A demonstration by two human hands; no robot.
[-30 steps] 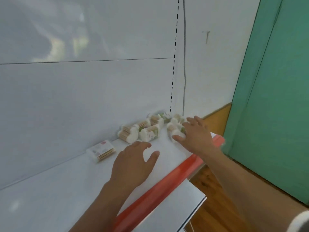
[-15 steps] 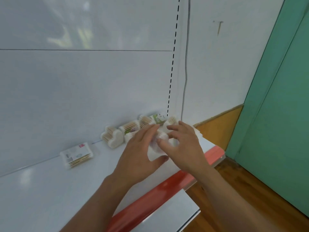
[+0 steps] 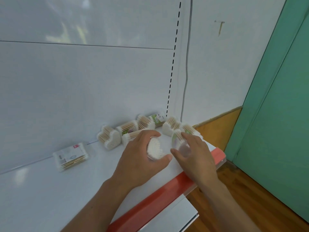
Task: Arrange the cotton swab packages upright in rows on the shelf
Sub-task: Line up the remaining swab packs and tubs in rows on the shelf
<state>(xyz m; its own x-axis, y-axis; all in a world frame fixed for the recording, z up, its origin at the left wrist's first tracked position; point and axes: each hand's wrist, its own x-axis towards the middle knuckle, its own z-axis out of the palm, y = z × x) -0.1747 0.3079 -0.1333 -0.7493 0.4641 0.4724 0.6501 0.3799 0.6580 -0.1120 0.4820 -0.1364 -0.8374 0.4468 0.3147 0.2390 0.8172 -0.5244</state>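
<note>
A cotton swab package (image 3: 155, 150) is gripped in the curled left hand (image 3: 138, 159), a second package (image 3: 179, 141) in the curled right hand (image 3: 196, 156), near the front right corner of the shelf (image 3: 50, 190); if released tilted, either could be toppled over the red front edge (image 3: 167, 196)

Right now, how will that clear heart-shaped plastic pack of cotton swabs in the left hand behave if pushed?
Probably stiff: the clear heart-shaped pack holds its shape gripped by the left hand. Likely light, one hand holds it. May slide on the glossy white shelf.
</note>
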